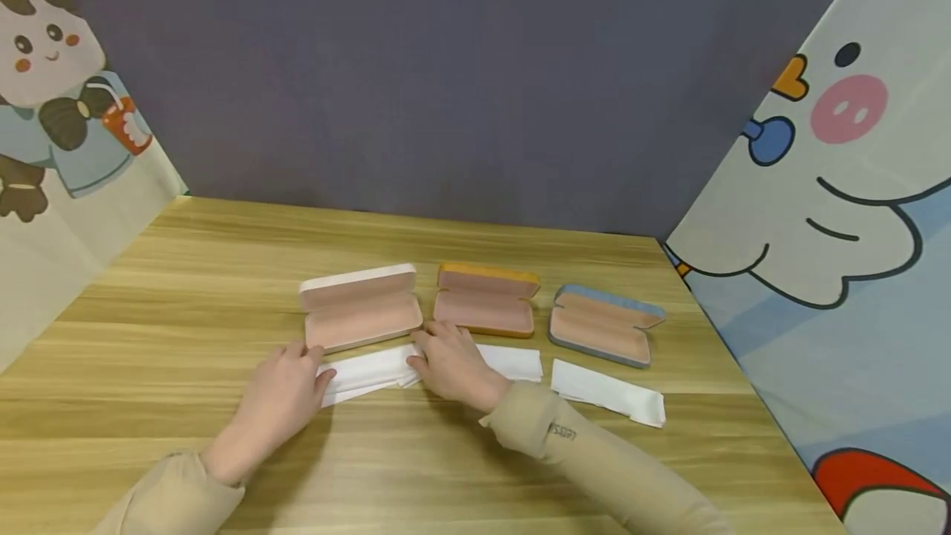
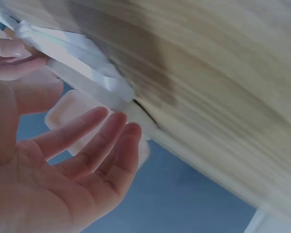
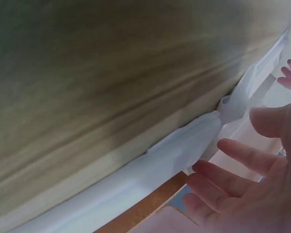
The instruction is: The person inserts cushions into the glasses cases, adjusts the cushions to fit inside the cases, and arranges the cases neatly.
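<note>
White strip (image 1: 366, 368) between hands (image 1: 286, 386) (image 1: 455, 363), fingers loosely bent, thumbs apart.

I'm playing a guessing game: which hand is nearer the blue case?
Right. The right hand is left of the blue case, by the orange case; the left hand is farther left, by the white case.

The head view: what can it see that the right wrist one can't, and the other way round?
Only the head view shows the white cartoon bird, the cartoon character and lettering on the right sleeve.

Only the right wrist view shows the right hand's palm side.

Both show the left hand, white strips, the orange case and wooden table.
</note>
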Demonstrator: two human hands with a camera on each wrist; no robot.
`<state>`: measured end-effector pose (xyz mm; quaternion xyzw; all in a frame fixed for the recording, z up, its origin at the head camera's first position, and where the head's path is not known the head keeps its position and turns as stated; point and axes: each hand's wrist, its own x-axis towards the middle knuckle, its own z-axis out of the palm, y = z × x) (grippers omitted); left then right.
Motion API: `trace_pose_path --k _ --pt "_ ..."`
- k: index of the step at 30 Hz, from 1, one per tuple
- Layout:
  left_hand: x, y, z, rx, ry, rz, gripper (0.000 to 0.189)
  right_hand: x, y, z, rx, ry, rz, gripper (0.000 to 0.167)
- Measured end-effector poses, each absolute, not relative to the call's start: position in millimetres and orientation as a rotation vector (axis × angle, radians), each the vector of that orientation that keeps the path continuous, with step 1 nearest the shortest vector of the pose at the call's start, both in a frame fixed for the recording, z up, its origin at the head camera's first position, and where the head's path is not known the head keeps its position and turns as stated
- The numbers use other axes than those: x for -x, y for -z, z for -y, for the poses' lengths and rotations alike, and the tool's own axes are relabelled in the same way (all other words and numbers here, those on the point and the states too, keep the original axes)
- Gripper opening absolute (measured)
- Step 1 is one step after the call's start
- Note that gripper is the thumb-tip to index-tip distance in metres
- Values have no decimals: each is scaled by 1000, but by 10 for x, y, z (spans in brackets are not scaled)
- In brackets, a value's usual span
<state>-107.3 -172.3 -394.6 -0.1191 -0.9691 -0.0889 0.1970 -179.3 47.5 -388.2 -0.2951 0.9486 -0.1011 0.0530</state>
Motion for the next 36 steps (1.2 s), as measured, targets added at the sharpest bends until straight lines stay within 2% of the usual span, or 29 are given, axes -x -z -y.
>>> trace_pose_path --k 7,12,20,26,36 --pt "1076 4020 1819 299 252 2811 31 1785 3914 -444 990 229 -2900 25" --pt "1081 4036 1836 277 291 2857 35 1784 3937 -437 981 214 -2911 23" --pt "1102 4028 1845 257 442 2863 22 1812 3966 -400 962 188 -2949 20" --pt "1129 4005 1864 231 599 2904 12 1840 3995 -379 978 196 -3007 8" --pt "1169 3965 1897 164 740 2990 10 1864 3997 -379 1088 281 -3058 4"
